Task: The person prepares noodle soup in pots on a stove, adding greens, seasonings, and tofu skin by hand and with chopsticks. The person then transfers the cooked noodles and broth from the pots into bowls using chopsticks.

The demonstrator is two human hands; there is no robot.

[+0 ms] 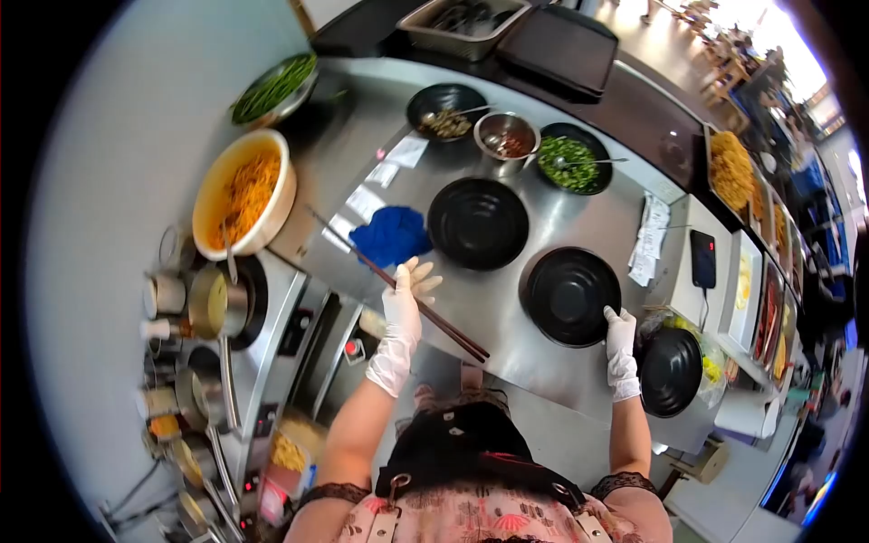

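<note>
My left hand (405,299), in a white glove, grips a pair of long dark chopsticks (444,326) that slant across the counter's front edge. Just beyond it lies a crumpled blue cloth (391,237). My right hand (620,330), gloved too, has its fingers on the rim of a black bowl (573,297) on the steel counter; the thumb is partly hidden. A second black bowl (478,223) sits to the left of that one, beside the cloth. Both bowls look bare inside. Another black bowl (670,371) is right of my right hand.
Behind stand a bowl of chopped greens (568,161), a steel pot (507,136) and a dark bowl with a spoon (446,110). A large tub of orange shreds (244,195) is at left, above burners with several pans (217,303). Paper slips (650,237) and a phone (703,260) lie right.
</note>
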